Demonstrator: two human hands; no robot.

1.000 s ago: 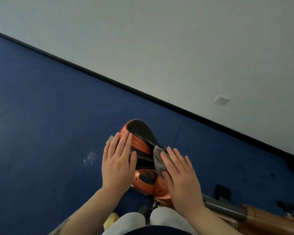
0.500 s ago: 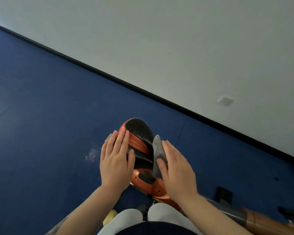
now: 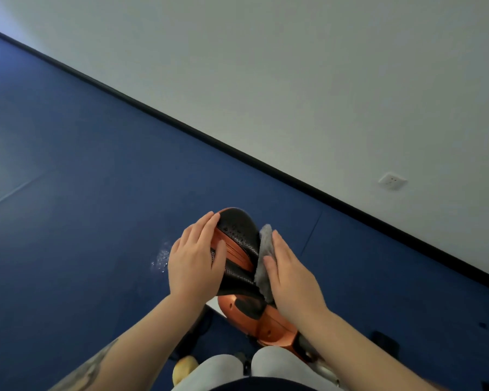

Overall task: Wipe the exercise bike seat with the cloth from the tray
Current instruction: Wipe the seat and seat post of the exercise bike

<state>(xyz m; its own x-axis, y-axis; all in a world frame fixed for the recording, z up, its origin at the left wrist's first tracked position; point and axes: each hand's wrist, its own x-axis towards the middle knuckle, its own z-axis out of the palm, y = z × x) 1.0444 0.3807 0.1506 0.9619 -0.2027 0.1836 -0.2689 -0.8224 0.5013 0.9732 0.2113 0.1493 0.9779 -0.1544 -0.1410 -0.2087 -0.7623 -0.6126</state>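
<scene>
Now your right hand [image 3: 291, 273] has slid the grey cloth [image 3: 264, 253] forward, pressing it flat-palmed along the bike seat [image 3: 237, 241] edge. Your left hand [image 3: 194, 262] stays open, bracing it; wiping's well underway.

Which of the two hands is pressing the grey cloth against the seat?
The right hand presses the cloth on the seat; the left hand rests bare on it.

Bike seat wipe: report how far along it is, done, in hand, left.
Done: the grey cloth is out of the tray and at the seat. In hand: the right hand presses it flat against the seat's right edge while the left hand steadies the other side. Left: the perforated top is uncovered; whether it was wiped cannot be told.
</scene>
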